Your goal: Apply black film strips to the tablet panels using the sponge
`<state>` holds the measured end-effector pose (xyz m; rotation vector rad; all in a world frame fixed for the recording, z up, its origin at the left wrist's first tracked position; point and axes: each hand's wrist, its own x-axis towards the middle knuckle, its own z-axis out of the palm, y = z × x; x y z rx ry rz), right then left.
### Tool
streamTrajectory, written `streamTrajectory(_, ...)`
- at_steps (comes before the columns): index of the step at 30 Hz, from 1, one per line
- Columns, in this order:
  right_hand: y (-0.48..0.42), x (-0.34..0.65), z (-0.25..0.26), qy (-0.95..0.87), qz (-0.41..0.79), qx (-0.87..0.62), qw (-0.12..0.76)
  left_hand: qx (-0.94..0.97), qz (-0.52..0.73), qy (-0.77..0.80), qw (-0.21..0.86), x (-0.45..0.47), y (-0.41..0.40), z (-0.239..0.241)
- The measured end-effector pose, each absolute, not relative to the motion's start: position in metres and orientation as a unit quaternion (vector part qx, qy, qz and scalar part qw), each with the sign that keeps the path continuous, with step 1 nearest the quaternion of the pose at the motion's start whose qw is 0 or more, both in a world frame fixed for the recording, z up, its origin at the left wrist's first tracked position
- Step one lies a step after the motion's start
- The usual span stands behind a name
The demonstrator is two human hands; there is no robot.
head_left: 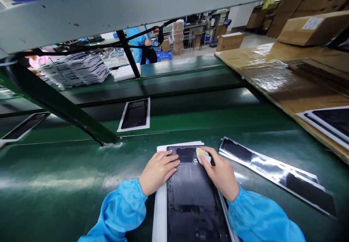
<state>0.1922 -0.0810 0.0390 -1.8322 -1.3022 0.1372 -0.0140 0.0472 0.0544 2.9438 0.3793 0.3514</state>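
Note:
In front of me lies a dark, flat tablet back cover (195, 194), its inner side up, on white foam sheets (160, 213). My left hand (160, 169) rests with outstretched fingers on the cover's upper left edge. Near the upper right corner, my right hand (220, 171) pinches a small white and yellowish wiping pad (203, 156) against the cover. Both forearms wear blue sleeves. To the right of my right hand lie long black adhesive strips (275, 173) on white backing, partly glossy.
Another dark cover (135, 113) lies on a white sheet on the green conveyor belt (174, 118). A green metal post (62, 104) slants at left under a grey beam (136, 5). Cardboard (261, 64) and stacked covers (332, 120) stand right. A person in blue (137, 44) is behind.

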Motion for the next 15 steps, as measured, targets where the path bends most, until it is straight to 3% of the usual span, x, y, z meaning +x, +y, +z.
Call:
streamTrajectory(10,-0.097,0.206,0.021,-0.175,0.204,-0.689,0.673,0.983,0.142,0.107,0.038,0.024,0.027,0.055)
streamTrajectory(15,-0.094,0.205,0.021,-0.061,0.245,-0.675,0.693,0.989,0.106,0.102,-0.007,0.055,0.021,0.058)
